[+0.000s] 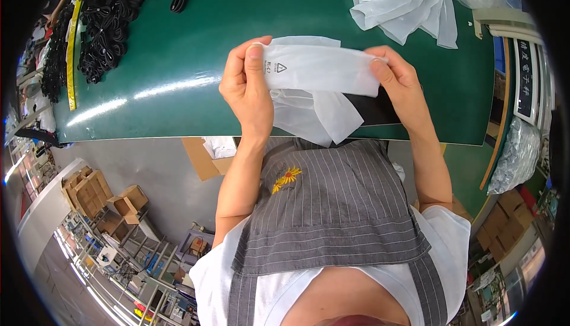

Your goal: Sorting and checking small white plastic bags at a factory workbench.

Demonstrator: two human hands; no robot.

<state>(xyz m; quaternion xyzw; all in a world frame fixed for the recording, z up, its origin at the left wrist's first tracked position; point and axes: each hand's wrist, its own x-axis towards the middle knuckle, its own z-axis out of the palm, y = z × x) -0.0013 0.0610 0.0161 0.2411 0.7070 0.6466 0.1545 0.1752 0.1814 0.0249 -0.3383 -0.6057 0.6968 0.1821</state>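
Over a green table, left hand and right hand are pinching a white bag taut; overpulling could be risking tears.

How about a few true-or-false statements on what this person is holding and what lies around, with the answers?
1. The left hand and right hand hold the same white bag. True.
2. The tabletop is red. False: the tabletop is green.
3. Bundles of black cables lie toward the left end of the tabletop. True.
4. The yellow strip lies at the right end of the tabletop. False: the yellow strip is at the left end, by the black cables.
5. The person wears a striped apron. True.
6. The white bag is plain, with no print. False: it has dark print near the left hand.
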